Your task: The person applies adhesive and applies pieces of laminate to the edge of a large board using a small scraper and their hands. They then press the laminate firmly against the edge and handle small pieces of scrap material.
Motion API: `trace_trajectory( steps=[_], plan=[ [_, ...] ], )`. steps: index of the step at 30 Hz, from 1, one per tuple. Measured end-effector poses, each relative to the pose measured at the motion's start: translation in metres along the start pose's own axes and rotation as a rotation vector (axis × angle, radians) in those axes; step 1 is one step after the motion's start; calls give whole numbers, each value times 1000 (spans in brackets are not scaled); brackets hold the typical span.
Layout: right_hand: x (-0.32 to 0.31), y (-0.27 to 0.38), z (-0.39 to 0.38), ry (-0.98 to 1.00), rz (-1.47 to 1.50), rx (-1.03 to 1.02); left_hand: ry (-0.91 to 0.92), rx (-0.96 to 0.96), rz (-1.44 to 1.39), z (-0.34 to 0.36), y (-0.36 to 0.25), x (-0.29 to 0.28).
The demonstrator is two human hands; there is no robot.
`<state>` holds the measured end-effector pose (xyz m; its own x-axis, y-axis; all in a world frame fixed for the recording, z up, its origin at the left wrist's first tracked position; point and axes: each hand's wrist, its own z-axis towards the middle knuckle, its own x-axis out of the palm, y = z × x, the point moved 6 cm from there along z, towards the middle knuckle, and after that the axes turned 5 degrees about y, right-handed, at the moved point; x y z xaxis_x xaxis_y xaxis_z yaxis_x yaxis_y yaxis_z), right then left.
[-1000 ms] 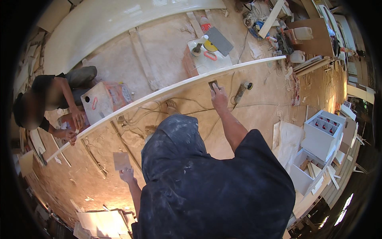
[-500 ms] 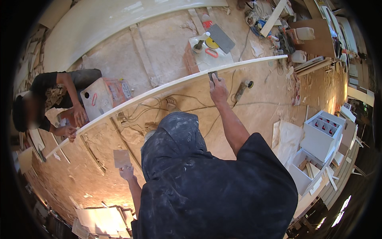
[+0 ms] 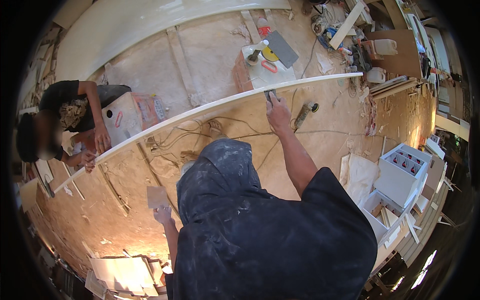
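Note:
A long white strip (image 3: 215, 105) runs across in front of me, seeming curved in this wide view, with boxes beneath it. My right hand (image 3: 278, 112) is closed on a dark sanding block (image 3: 270, 93), which touches the strip's near edge right of its middle. Low at my left side, my left hand (image 3: 162, 215) pinches a square brownish sheet (image 3: 157, 197) that looks like sandpaper, well away from the strip. At the strip's left end, a co-worker's hands (image 3: 95, 152) are on or close to it.
One box (image 3: 255, 75) bears a brush, a yellow disc and a grey sheet; another box (image 3: 125, 112) stands by the co-worker. A power tool (image 3: 304, 116) and cables lie on the dusty floor. White cabinets (image 3: 402, 167) stand at right, wood pieces (image 3: 125, 275) at lower left.
The whole view has shifted slightly. My right hand and the block stay at nearly the same spot on the strip; my left hand still holds the sheet.

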<state>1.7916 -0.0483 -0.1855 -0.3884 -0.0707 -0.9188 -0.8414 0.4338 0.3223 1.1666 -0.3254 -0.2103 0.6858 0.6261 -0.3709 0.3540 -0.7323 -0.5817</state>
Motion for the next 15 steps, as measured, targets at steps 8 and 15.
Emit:
trace_trajectory(
  steps=[8,15],
  plan=[
    [-24,12,-1,148,-117,49,-5,9,-137,16,-5,9],
    [-7,10,3,100,-145,-17,-20,19,-101,16,6,15]
  ],
)
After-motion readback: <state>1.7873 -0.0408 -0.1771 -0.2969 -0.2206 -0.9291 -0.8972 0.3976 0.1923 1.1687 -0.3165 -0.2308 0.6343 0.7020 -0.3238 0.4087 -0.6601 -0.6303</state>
